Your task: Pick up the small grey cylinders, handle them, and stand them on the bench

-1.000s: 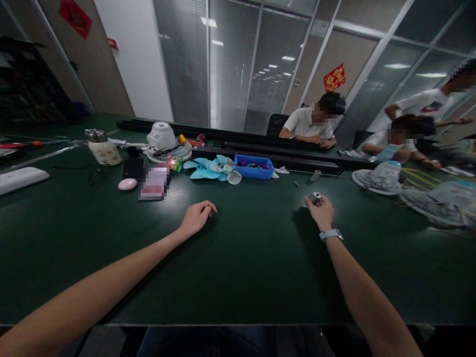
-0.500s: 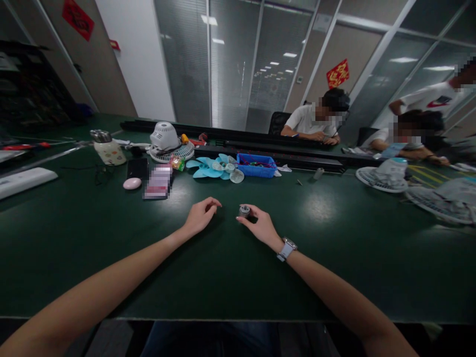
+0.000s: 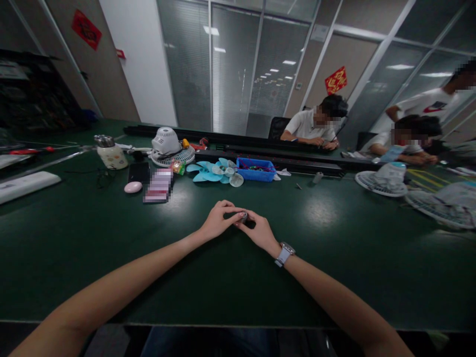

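Note:
A small grey metal cylinder [image 3: 244,217] stands low over the middle of the green table [image 3: 223,277]. My right hand [image 3: 261,232], with a watch on its wrist, grips the cylinder's side between thumb and fingers. From the other side my left hand [image 3: 219,220] reaches it, thumb and fingertips closed round its top; they partly cover it. Beyond my hands lie light blue fan blades [image 3: 208,171], next to a blue bin [image 3: 256,170] with wires and small parts inside.
Left of the blades are a phone [image 3: 159,185], a pink mouse [image 3: 133,187], a bottle [image 3: 111,152] and a white fan part [image 3: 165,141]. Another small cylinder [image 3: 317,178] stands right of the bin. Fan parts [image 3: 386,178] lie at right; three people are beyond.
My left hand has moved right and its fingers have closed on the top of the cylinder. My right hand still holds it, in nearly the same place. The view has tilted slightly upward.

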A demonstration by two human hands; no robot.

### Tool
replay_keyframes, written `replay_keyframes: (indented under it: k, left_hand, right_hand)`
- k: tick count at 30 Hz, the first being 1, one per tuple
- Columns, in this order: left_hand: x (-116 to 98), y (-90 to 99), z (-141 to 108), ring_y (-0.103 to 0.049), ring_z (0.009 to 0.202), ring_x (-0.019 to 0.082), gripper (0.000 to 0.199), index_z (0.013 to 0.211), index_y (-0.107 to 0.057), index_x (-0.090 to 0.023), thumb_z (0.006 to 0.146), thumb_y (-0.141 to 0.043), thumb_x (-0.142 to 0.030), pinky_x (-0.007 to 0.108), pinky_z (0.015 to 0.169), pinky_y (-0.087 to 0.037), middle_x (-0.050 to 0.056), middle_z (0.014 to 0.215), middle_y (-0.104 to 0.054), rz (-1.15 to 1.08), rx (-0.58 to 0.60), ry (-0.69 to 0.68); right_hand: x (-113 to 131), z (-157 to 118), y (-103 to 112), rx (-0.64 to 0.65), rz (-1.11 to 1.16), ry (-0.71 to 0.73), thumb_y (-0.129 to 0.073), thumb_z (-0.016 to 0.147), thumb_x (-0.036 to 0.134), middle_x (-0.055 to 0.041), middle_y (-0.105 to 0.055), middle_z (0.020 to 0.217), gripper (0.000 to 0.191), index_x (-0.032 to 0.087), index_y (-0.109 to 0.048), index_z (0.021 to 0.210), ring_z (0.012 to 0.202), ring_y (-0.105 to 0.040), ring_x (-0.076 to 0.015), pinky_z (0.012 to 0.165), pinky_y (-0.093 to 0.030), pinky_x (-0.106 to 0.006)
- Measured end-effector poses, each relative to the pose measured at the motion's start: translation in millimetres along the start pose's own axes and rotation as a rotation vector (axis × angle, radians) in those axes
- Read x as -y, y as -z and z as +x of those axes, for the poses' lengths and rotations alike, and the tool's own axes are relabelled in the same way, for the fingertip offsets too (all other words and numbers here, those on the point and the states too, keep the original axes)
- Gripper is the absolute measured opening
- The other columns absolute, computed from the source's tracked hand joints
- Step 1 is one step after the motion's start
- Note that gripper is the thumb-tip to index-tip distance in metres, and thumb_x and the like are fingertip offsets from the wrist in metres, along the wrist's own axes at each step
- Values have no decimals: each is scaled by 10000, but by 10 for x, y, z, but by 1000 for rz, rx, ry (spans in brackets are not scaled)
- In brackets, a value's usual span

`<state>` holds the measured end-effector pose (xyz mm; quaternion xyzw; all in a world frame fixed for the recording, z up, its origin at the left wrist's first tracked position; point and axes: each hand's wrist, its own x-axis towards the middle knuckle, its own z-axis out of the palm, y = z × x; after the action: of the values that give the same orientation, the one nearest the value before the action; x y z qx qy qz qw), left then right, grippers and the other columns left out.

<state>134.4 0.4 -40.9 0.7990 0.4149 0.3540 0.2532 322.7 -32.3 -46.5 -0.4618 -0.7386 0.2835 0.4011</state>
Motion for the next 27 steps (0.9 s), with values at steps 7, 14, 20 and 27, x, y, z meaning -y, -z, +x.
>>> replay_keyframes:
  k: [7,14,20,27]
  left_hand:
    - [-56,61,28,-550,1016,234,272,1016,-766,-272,880,-615,-452,356,870,-430,47,1007,-679,-37,-93,8]
    - [191,193,-89,-559,913,239,273,1001,-778,-267,883,-602,-439,381,848,-401,60,910,-715,120,-101,115]
    - [307,164,-163,-553,879,245,271,994,-790,-298,866,-613,-458,385,841,-387,65,865,-712,276,13,138]
    - [336,313,-178,-602,780,210,479,1194,-699,-207,881,-531,-528,311,698,-442,67,876,-688,107,-58,216]
  right_hand:
    - [-13,-2,-19,15,-30,17,-725,817,396,-47,-719,1126,432,242,-647,1213,1017,-678,-217,929,-531,-387]
    - [-12,-1,12,20,-45,4,-730,813,401,-52,-704,1181,455,251,-643,1233,1069,-667,-214,975,-515,-391]
    - [-17,-18,-17,11,24,-3,-737,802,381,-53,-708,1171,458,241,-648,1229,1064,-669,-203,959,-524,-370]
    - [-541,113,716,-398,-40,-69,-729,761,468,-103,-735,1063,514,164,-674,1172,944,-694,-232,901,-535,-394]
